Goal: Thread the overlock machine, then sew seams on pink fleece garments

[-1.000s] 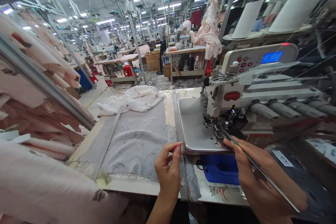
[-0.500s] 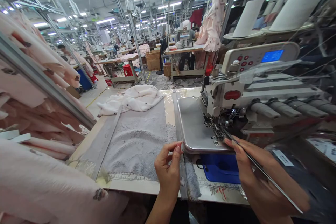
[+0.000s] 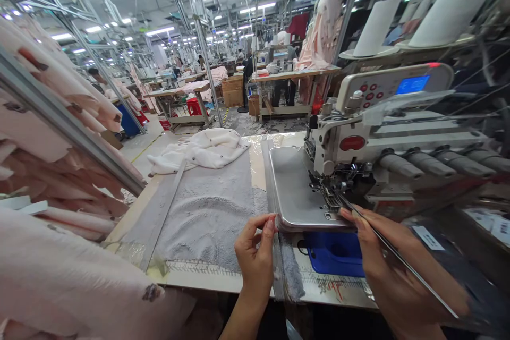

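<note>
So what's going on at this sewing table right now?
A person sits at a white industrial sewing machine in a busy garment workshop. Their right hand holds a long thin metal rod, its tip pointed in under the needle area. Their left hand pinches something small beside the edge of the shiny metal machine bed; what it is cannot be told. A grey fluffy fabric piece lies flat on the table, with a white fluffy garment heaped behind it.
</note>
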The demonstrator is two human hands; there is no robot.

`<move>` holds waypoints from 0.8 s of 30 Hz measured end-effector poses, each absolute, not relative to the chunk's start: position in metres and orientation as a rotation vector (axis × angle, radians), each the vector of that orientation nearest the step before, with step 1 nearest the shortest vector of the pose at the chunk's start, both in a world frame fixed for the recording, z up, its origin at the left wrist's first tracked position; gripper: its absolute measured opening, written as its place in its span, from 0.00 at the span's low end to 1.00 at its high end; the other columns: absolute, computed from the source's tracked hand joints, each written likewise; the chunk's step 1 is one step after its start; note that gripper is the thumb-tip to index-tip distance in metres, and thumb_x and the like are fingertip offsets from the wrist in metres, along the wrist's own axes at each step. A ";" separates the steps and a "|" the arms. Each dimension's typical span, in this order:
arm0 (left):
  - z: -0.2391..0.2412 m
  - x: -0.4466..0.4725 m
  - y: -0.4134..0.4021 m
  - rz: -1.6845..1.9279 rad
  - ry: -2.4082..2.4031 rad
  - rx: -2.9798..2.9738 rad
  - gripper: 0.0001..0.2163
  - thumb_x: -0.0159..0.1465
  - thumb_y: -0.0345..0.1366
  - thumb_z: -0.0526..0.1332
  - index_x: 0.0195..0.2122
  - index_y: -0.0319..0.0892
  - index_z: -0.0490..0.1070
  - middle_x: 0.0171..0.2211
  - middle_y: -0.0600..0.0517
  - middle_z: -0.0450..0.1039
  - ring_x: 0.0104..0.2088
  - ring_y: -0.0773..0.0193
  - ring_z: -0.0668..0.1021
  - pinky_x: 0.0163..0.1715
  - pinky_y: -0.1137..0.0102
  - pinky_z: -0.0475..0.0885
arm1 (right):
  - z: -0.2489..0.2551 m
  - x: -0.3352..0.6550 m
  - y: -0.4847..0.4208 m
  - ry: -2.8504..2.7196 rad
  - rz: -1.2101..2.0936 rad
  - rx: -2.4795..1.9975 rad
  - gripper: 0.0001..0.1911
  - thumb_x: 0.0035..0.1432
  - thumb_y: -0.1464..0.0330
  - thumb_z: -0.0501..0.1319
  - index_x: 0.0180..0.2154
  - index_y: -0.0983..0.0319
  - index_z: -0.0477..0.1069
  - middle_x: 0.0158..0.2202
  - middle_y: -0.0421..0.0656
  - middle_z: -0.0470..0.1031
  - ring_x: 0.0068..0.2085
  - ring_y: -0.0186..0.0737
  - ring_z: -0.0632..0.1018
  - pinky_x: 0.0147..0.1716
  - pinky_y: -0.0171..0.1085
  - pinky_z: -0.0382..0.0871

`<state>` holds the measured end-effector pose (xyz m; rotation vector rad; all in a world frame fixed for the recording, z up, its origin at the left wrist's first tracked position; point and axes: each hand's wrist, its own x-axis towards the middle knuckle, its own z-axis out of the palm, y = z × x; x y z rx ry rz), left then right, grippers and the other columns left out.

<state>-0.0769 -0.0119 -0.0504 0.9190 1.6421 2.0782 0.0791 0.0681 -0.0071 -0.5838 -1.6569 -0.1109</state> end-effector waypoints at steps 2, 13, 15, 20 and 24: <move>-0.050 -0.077 -0.012 2.075 1.641 0.918 0.09 0.67 0.41 0.64 0.38 0.43 0.82 0.32 0.51 0.80 0.33 0.66 0.80 0.34 0.76 0.78 | -0.007 0.079 0.068 -1.655 -0.108 -0.568 0.16 0.53 0.85 0.70 0.43 0.68 0.78 0.40 0.44 0.82 0.37 0.40 0.83 0.40 0.38 0.78; -0.051 -0.077 -0.013 2.060 1.643 0.904 0.10 0.67 0.41 0.64 0.39 0.43 0.82 0.33 0.51 0.80 0.33 0.66 0.80 0.34 0.75 0.78 | -0.011 0.079 0.068 -1.650 -0.118 -0.583 0.20 0.51 0.86 0.70 0.46 0.67 0.79 0.42 0.43 0.82 0.38 0.41 0.83 0.41 0.39 0.79; -0.051 -0.077 -0.013 2.071 1.642 0.909 0.09 0.67 0.41 0.64 0.38 0.43 0.82 0.33 0.51 0.80 0.33 0.66 0.80 0.34 0.76 0.78 | -0.011 0.079 0.067 -1.652 -0.109 -0.591 0.21 0.52 0.86 0.70 0.47 0.66 0.78 0.43 0.43 0.82 0.38 0.41 0.83 0.41 0.40 0.79; -0.048 -0.076 -0.013 2.078 1.635 0.912 0.09 0.67 0.41 0.64 0.38 0.44 0.82 0.32 0.51 0.80 0.33 0.66 0.80 0.34 0.75 0.79 | -0.012 0.077 0.069 -1.619 -0.143 -0.587 0.20 0.50 0.86 0.71 0.44 0.65 0.79 0.41 0.42 0.82 0.36 0.41 0.83 0.39 0.37 0.79; -0.047 -0.076 -0.013 2.089 1.626 0.910 0.09 0.66 0.42 0.65 0.37 0.43 0.82 0.32 0.51 0.81 0.32 0.66 0.81 0.34 0.74 0.79 | -0.013 0.075 0.074 -1.561 -0.164 -0.545 0.22 0.47 0.86 0.71 0.43 0.62 0.81 0.38 0.40 0.83 0.33 0.41 0.83 0.35 0.35 0.79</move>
